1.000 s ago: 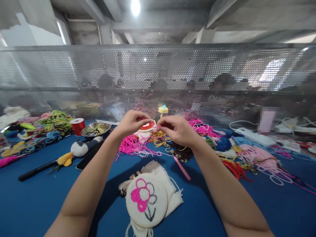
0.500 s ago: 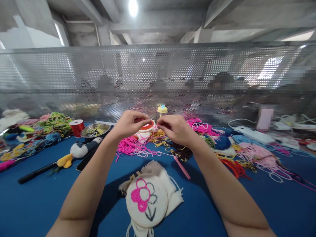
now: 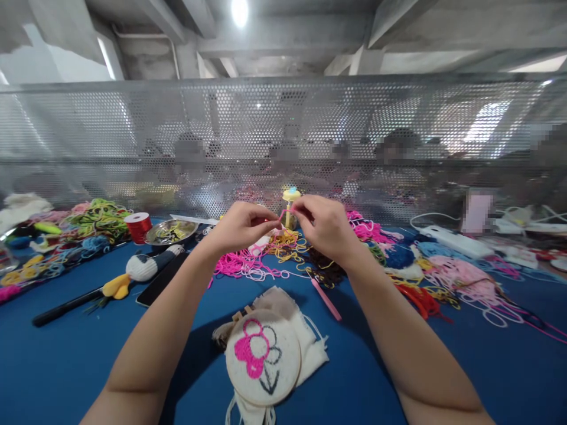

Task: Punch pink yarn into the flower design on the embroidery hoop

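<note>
From my remote station, the head view shows both hands raised at the same stage: the left hand (image 3: pixel 250 225) and the right hand (image 3: pixel 325 227) are each closed in a fingertip pinch on a pink yarn strand (image 3: pixel 284 214), which spans the short gap between them. The embroidery hoop (image 3: pixel 290 378) lies flat on the blue tabletop (image 3: pixel 354 378), nearer the wearer than both hands and between the forearms; neither hand touches it. Status of the flower motif (image 3: pixel 248 351): the left petal is filled in pink, the lower petal is filled except for a small pale gap, and the upper petal carries a pink outline only. Unfilled: the flower centre, the two dark-outlined right petals and the leaves. I judge the fill to be under half complete. The pink pen-shaped tool (image 3: pixel 326 300) rests unheld, below the right hand.
</note>
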Demonstrator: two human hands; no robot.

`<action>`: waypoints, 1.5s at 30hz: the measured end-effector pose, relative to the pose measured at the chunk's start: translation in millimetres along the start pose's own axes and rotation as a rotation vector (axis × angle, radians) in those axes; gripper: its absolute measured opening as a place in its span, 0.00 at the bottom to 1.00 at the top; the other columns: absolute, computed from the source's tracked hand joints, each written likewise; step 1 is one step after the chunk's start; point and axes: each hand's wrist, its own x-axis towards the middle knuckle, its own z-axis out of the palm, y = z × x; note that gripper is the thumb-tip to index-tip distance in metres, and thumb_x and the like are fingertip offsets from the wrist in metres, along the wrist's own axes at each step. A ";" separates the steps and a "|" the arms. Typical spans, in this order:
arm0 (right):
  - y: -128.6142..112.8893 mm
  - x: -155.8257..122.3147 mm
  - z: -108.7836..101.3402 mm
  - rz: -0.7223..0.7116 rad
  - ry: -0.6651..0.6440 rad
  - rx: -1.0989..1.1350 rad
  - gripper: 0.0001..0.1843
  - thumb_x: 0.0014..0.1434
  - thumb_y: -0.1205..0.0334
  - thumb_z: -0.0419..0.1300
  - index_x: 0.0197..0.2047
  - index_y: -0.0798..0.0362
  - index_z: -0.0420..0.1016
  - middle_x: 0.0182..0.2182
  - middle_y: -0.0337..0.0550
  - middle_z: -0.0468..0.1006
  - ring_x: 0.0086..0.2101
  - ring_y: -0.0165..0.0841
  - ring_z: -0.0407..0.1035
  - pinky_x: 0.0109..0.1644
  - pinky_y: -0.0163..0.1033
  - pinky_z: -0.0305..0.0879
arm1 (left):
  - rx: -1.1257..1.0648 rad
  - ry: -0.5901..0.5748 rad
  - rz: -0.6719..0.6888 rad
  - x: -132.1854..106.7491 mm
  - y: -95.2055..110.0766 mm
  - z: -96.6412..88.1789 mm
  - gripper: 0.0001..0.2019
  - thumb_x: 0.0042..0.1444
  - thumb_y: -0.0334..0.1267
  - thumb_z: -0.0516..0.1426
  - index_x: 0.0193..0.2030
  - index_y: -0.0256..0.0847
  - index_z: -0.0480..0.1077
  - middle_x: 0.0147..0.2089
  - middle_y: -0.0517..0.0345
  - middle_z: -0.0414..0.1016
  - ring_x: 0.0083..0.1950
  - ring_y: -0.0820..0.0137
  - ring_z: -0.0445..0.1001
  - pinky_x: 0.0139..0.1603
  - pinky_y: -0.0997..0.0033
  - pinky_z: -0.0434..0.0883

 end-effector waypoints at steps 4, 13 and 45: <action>-0.8 -0.2 -1.0 -0.067 -0.170 0.022 0.07 0.53 0.69 0.48 0.28 0.56 0.66 0.26 0.44 0.70 0.27 0.29 0.61 0.33 0.35 0.56 | 0.094 0.044 0.024 -3.0 5.4 -9.8 0.10 0.49 0.36 0.53 0.29 0.35 0.74 0.18 0.61 0.67 0.19 0.79 0.58 0.19 0.78 0.56; -11.7 -3.6 -11.9 -0.265 -0.264 0.248 0.06 0.53 0.69 0.51 0.28 0.56 0.67 0.23 0.39 0.71 0.24 0.23 0.61 0.29 0.30 0.57 | -0.205 -0.038 0.105 1.0 -12.1 -2.5 0.10 0.49 0.38 0.54 0.28 0.34 0.72 0.22 0.58 0.71 0.23 0.78 0.62 0.22 0.79 0.60; -13.9 -4.3 0.0 -0.360 0.117 0.196 0.07 0.54 0.73 0.50 0.29 0.55 0.67 0.24 0.40 0.72 0.27 0.24 0.65 0.30 0.30 0.62 | -0.547 -0.027 0.020 5.6 -15.1 15.7 0.12 0.48 0.42 0.54 0.26 0.34 0.71 0.17 0.65 0.60 0.19 0.81 0.53 0.18 0.78 0.52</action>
